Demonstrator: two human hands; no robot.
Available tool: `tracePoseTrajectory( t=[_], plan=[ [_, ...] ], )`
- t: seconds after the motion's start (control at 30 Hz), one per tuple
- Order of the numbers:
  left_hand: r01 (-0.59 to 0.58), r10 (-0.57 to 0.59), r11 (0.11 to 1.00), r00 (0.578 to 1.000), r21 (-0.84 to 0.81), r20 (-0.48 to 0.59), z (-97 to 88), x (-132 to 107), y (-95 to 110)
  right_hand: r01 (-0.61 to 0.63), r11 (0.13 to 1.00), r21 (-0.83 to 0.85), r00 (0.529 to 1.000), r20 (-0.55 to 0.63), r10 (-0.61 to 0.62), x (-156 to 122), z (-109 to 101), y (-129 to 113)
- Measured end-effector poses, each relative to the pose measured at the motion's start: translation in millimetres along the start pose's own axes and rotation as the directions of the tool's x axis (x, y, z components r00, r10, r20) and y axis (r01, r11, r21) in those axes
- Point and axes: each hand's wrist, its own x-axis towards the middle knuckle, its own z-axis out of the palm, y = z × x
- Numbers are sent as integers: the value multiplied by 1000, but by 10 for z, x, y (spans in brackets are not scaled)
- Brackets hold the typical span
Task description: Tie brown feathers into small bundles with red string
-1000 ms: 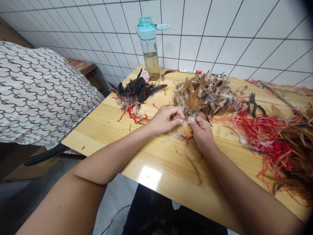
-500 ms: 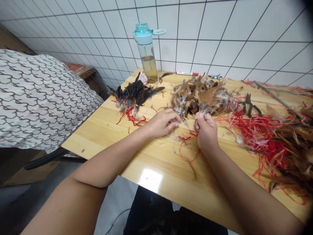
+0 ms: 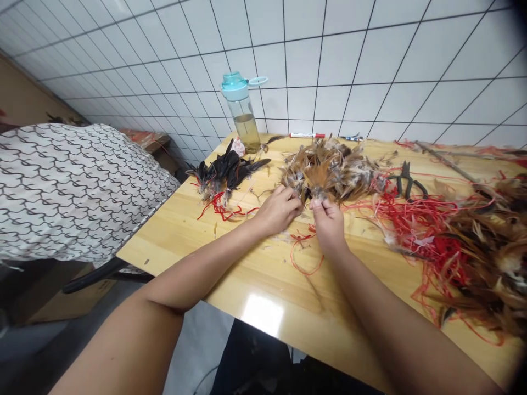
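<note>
A heap of brown feathers (image 3: pixel 333 170) lies in the middle of the wooden table (image 3: pixel 263 274). My left hand (image 3: pixel 280 210) rests at the heap's near edge with its fingers curled and pinched at the feathers. My right hand (image 3: pixel 328 219) is closed, pinching a small bunch of brown feathers (image 3: pixel 318 186) by their quills, close to my left hand. Loose red string (image 3: pixel 302 247) trails on the table under my right wrist.
Black feathers (image 3: pixel 226 169) with red string lie left of the heap. A water bottle (image 3: pixel 242 112) stands by the tiled wall, a marker (image 3: pixel 307 135) beside it. Black scissors (image 3: pixel 405 181) and a tangle of red string and brown feathers (image 3: pixel 461 241) fill the right side. A patterned cloth (image 3: pixel 69 186) lies left.
My right hand moved left with its small bunch toward my left hand, which shifted slightly forward to the heap's edge. The view tilted up a little.
</note>
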Motion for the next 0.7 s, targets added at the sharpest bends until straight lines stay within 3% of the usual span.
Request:
tracePoseTrajectory(
  t=[0.27, 0.5, 0.7],
  plan=[
    [158, -158, 980, 987, -118, 9, -305, -48, 48, -48, 994, -93, 997, -71, 41, -8, 3, 30],
    [0, -13, 995, 991, -96, -130, -234, -198, -6, 30, 967, -253, 999, -7, -33, -28, 0, 5],
    [-47, 37, 997, 985, -60, -169, -286, -222, -41, 134, 927, -350, 991, 62, -120, -35, 14, 20]
  ],
)
